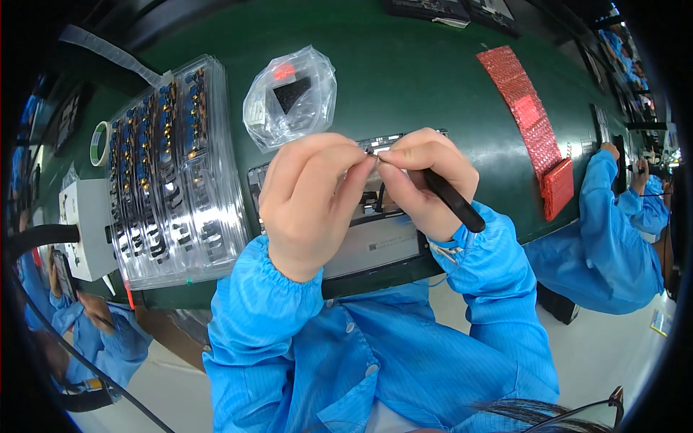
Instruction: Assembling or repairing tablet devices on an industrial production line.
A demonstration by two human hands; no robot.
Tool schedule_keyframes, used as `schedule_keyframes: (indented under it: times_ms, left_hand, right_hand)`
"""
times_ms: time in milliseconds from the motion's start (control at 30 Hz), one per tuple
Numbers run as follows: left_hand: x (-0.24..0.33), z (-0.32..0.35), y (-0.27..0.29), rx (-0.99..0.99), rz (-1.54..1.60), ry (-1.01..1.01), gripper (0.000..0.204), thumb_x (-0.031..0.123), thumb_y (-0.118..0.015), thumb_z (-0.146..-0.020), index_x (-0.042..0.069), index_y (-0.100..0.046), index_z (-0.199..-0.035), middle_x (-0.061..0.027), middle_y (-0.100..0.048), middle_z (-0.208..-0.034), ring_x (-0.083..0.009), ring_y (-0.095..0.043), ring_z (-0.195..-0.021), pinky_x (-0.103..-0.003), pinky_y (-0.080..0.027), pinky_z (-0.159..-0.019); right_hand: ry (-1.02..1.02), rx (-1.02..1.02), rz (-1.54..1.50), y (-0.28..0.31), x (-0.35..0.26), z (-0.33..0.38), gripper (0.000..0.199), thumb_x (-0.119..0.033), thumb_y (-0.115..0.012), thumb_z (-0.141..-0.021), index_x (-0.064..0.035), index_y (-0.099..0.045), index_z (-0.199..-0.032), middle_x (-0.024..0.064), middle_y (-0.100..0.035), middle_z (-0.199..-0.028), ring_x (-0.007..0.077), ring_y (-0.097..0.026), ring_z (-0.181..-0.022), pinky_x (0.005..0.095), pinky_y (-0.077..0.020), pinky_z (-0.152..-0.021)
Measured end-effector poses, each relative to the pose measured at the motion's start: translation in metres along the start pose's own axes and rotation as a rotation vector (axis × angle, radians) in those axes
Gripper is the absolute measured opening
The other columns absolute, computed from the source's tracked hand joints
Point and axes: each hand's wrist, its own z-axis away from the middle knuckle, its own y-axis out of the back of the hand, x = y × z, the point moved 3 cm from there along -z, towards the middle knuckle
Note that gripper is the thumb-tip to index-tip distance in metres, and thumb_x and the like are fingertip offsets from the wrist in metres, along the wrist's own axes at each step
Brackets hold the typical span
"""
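Note:
Both my hands meet over an opened electronic device, a flat black-edged unit with a large grey battery-like block along its near side. My left hand is closed in a pinch on a tiny dark part. Fingertips of my right hand pinch at the same spot, touching or nearly touching that part; its exact kind is too small to make out. A slim black tool with a rounded end is also held in my right hand, sticking out toward the wrist. My hands hide much of the device's far half.
Left of me, stacked clear plastic trays hold rows of small blue, gold and black parts. Beyond my hands lies a clear plastic bag. Red bubble wrap is at right, tape roll and white box far left. Co-workers sit both sides.

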Motion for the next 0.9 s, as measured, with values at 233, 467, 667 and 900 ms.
schedule_keyframes:
  times_ms: [233,467,667,900]
  left_hand:
    - [-0.003,0.0,-0.001,0.012,-0.001,0.037,0.02,-0.005,-0.068,-0.062,0.003,-0.061,-0.08,-0.0087,-0.061,-0.081,-0.0241,-0.058,-0.072,-0.03,-0.047,-0.062]
    - [-0.004,-0.001,-0.001,0.002,0.036,0.07,0.019,-0.004,-0.067,-0.063,0.003,-0.062,-0.08,-0.0089,-0.062,-0.081,-0.0241,-0.058,-0.071,-0.03,-0.046,-0.062]
    - [-0.003,0.001,0.004,0.014,-0.007,0.054,0.02,-0.004,-0.066,-0.061,0.004,-0.061,-0.079,-0.0082,-0.061,-0.08,-0.0242,-0.058,-0.07,-0.031,-0.046,-0.061]
    - [0.037,0.016,0.062,0.004,-0.137,0.027,0.022,-0.005,-0.065,-0.058,0.004,-0.06,-0.078,-0.0089,-0.062,-0.081,-0.0239,-0.06,-0.071,-0.03,-0.048,-0.062]
  right_hand:
    - [0.091,0.001,0.078,-0.001,0.002,-0.004,0.018,0.009,-0.062,-0.07,-0.0005,-0.061,-0.085,0.0086,-0.057,-0.083,0.007,-0.052,-0.059,0.0169,-0.0394,-0.048]
    - [0.108,-0.023,0.101,-0.002,0.002,-0.006,0.02,0.01,-0.064,-0.068,-0.0005,-0.062,-0.085,0.0095,-0.059,-0.082,0.0098,-0.054,-0.062,0.0188,-0.0405,-0.049]
    - [0.146,-0.054,0.077,-0.007,0.0,-0.004,0.022,0.011,-0.064,-0.067,0.0002,-0.062,-0.086,0.0105,-0.059,-0.082,0.014,-0.056,-0.066,0.0207,-0.0431,-0.051]
    - [0.158,-0.027,0.014,0.002,-0.003,0.003,0.013,0.006,-0.061,-0.069,-0.0014,-0.059,-0.08,0.0083,-0.058,-0.077,0.0137,-0.052,-0.065,0.0215,-0.039,-0.053]
